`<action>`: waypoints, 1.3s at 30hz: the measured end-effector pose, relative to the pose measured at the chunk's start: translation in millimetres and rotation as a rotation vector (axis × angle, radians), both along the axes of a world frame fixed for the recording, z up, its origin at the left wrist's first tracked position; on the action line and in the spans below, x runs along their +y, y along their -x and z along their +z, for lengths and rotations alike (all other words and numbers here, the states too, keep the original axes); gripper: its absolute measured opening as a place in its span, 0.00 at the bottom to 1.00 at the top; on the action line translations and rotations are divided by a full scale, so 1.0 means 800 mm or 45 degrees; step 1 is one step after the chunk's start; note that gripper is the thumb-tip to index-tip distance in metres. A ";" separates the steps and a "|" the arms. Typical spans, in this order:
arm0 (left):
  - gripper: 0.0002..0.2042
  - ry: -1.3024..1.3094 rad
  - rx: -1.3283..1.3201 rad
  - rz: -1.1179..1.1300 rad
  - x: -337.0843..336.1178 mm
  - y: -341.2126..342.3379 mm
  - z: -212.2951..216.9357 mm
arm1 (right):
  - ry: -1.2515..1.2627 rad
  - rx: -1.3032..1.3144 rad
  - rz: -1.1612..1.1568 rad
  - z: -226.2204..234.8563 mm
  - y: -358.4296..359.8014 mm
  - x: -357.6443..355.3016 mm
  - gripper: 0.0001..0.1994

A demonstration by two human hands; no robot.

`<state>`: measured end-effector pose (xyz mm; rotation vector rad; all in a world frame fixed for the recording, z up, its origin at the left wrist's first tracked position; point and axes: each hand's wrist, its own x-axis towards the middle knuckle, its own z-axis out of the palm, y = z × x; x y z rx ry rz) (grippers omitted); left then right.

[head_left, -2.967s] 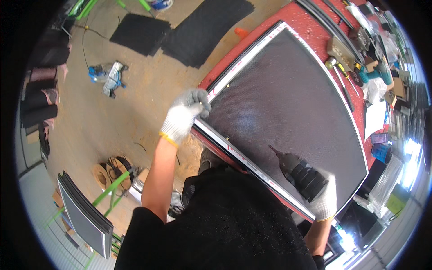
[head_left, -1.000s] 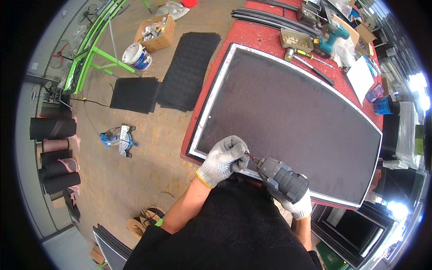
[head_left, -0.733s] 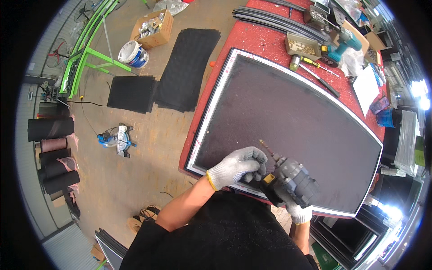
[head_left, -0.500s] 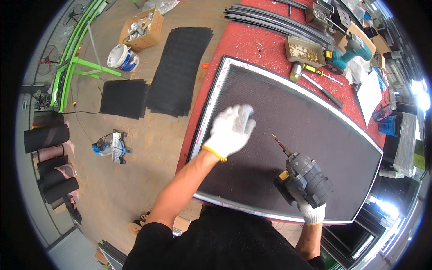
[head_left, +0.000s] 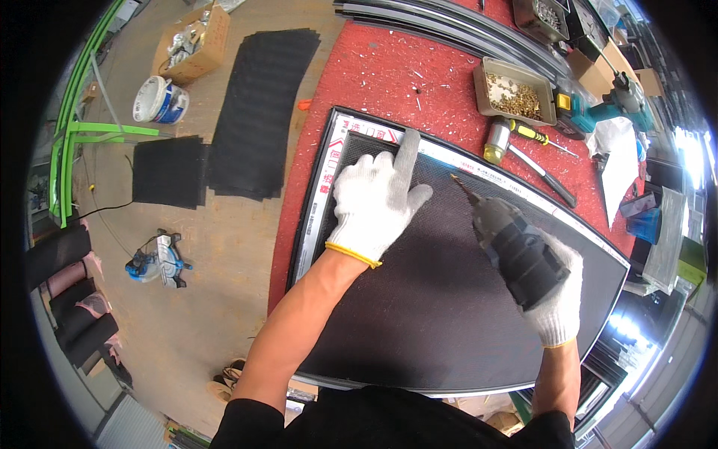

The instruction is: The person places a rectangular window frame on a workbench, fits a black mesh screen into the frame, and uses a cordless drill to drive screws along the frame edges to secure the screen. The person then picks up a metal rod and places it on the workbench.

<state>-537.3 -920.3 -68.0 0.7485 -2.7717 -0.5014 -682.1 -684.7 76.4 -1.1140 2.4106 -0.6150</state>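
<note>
A large black mesh panel in a pale metal frame [head_left: 318, 194] lies flat on a red workbench [head_left: 374, 67]. My left hand [head_left: 374, 198], in a white glove, rests flat on the mesh near the panel's far left corner, its index finger stretched out to the frame's far rail. My right hand [head_left: 550, 292], also gloved, grips a dark power drill [head_left: 512, 243]. The drill's bit points up and left, its tip close to the frame's far rail, a short way right of my left fingers.
Beyond the panel lie a tray of brass screws [head_left: 514, 91], a mallet and a screwdriver [head_left: 535, 138], a teal drill [head_left: 598, 112] and long metal rails [head_left: 449, 22]. On the floor at left are black mesh sheets [head_left: 258, 112], a white bucket [head_left: 158, 101], a cardboard box [head_left: 191, 45] and a blue tool [head_left: 157, 258].
My left hand left the near edge beside the drill and moved across the mesh to the far left corner. The drill followed toward the far rail, its bit now pointing there.
</note>
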 end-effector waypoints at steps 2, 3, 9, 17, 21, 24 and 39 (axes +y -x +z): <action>0.48 -0.071 0.003 0.010 -0.004 0.013 0.001 | -0.102 0.071 0.048 0.001 0.007 -0.022 0.28; 0.48 -0.087 -0.012 0.023 -0.005 0.017 0.001 | -0.129 0.081 0.058 0.000 0.010 -0.031 0.27; 0.44 -0.194 0.032 0.083 -0.009 0.023 0.004 | -0.178 0.141 0.180 -0.004 0.017 -0.067 0.28; 0.40 -0.309 0.002 0.122 -0.012 0.026 0.010 | -0.318 0.061 0.118 -0.010 0.020 -0.079 0.32; 0.40 -0.307 0.015 0.107 -0.013 0.025 0.008 | -0.349 0.067 0.110 -0.010 0.018 -0.080 0.31; 0.41 -0.275 -0.032 0.094 -0.014 0.026 0.011 | -0.314 0.060 0.111 -0.011 0.014 -0.083 0.31; 0.27 -0.404 -0.389 0.004 -0.022 0.048 0.025 | -0.463 0.183 0.220 0.012 0.025 -0.124 0.21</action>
